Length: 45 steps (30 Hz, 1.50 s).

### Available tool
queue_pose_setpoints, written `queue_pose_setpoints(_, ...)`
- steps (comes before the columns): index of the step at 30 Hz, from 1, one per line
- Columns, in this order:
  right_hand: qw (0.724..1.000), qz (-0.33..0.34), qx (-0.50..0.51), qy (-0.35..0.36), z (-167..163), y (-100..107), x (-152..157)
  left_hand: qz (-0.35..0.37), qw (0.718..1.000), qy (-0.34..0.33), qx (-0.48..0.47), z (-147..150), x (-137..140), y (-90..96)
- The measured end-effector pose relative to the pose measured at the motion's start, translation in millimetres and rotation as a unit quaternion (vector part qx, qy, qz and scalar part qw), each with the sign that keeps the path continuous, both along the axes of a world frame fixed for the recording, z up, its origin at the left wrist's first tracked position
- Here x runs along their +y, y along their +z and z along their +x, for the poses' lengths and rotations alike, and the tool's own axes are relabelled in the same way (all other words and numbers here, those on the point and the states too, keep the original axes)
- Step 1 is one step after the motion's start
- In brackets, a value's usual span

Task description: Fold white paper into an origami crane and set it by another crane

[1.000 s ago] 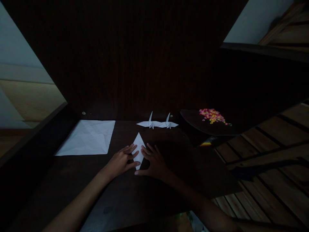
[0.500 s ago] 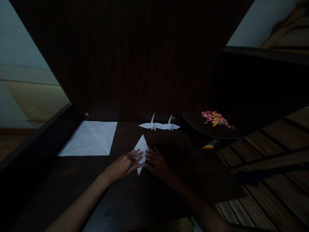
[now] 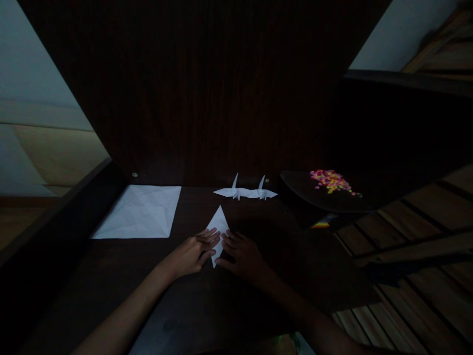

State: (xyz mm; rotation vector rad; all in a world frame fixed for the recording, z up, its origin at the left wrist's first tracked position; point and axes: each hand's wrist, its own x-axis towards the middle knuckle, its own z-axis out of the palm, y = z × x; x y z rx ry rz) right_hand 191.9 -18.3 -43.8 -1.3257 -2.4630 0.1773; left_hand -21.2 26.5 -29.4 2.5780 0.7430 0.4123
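Observation:
A white sheet of paper folded into a narrow diamond (image 3: 219, 220) lies flat on the dark wooden desk (image 3: 148, 276), its points toward and away from me. My left hand (image 3: 195, 250) rests on its left side, fingers stretched across the paper. From the right, my right hand (image 3: 240, 251) lies on the other edge, fingers spread, with the thumb near the lower point. Parts of the diamond are hidden under both hands. Beyond it stand two white origami cranes (image 3: 244, 193) in a row, wings touching or overlapping.
At the left lies a creased white paper sheet (image 3: 138, 212). A small heap of pink, yellow and red pieces (image 3: 330, 181) sits on a dark rounded shelf (image 3: 306, 192) at the right. A tall dark panel (image 3: 221, 88) rises behind the desk, and a low side wall (image 3: 55, 212) borders its left.
My right thumb has slid down toward the diamond's lower point, and the hands' thumbs are farther apart. The whole view has shifted slightly.

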Motion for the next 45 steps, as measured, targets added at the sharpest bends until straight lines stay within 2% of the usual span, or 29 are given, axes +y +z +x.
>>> queue_pose_setpoints(11,0.999,-0.006,0.05,-0.022,-1.0,-1.6,-2.0,-0.043,0.998,0.026,-0.036,-5.2,4.8,1.7)
queue_pose_setpoints(21,0.999,-0.017,0.019,-0.019,-0.5,-1.5,3.3,0.01,0.999,0.035,-0.008,-7.6,8.7,-0.8)
queue_pose_setpoints(25,0.999,-0.023,0.005,-0.03,-1.2,-2.7,3.5,0.016,1.0,0.018,0.018,-7.2,9.2,-0.7)
queue_pose_setpoints(29,0.999,-0.023,-0.014,-0.02,-1.1,-2.4,4.4,0.014,0.999,0.028,0.025,-7.5,8.4,-2.3)
queue_pose_setpoints(45,0.99,0.133,-0.043,0.035,3.0,-13.1,1.5,0.016,0.998,0.047,0.049,-8.8,7.6,-6.0)
